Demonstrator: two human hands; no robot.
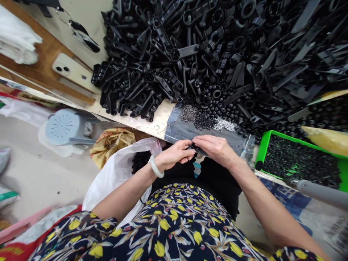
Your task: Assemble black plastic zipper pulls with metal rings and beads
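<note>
My left hand (pixel 176 154) and my right hand (pixel 214 148) meet at the table's front edge, both closed on one small black plastic part (pixel 193 148) held between the fingertips. A pale green bangle (pixel 156 166) circles my left wrist. Just beyond the hands lie a heap of tiny black rings (pixel 202 121) and a small cluster of silver metal pins (pixel 224 125) on a grey sheet (pixel 176 128). Behind them rises a big pile of long black plastic parts (pixel 206 54).
A green tray (pixel 262 146) of small black pieces stands at the right, with a grey tube (pixel 320 192) in front of it. A white phone (pixel 72 70) lies at the left. Below the table are a white bag (pixel 116 174), a yellow sack (pixel 111 143) and a grey stool (pixel 63 127).
</note>
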